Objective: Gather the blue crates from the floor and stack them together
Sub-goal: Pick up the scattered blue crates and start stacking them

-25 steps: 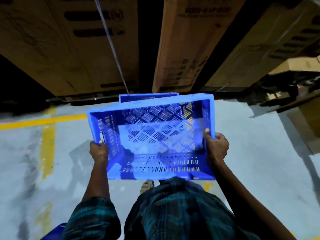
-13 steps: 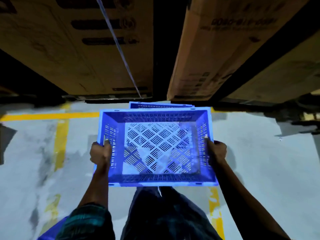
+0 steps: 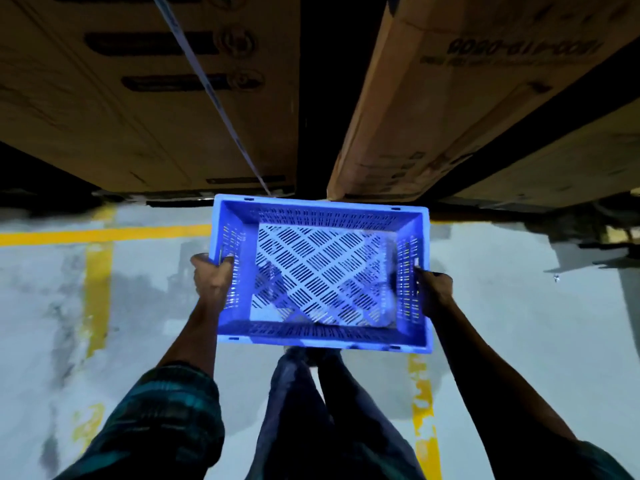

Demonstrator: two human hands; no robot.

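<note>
A blue slotted plastic crate (image 3: 320,336) is in front of me, open side up and level, low over the floor. My left hand (image 3: 212,277) grips its left wall at the rim. My right hand (image 3: 433,289) grips its right wall. The second blue crate that lay behind it is hidden under the one I hold; I cannot tell whether the two touch.
Large cardboard boxes (image 3: 145,98) (image 3: 450,109) stand just beyond the crate with a dark gap between them. A strap (image 3: 207,88) runs down the left box. Yellow lines (image 3: 100,233) mark the grey floor. My legs (image 3: 311,410) are below the crate.
The crate went from tilted toward me to level, and moved forward and down over the second crate, which no longer shows behind it. Both hands kept their grip.
</note>
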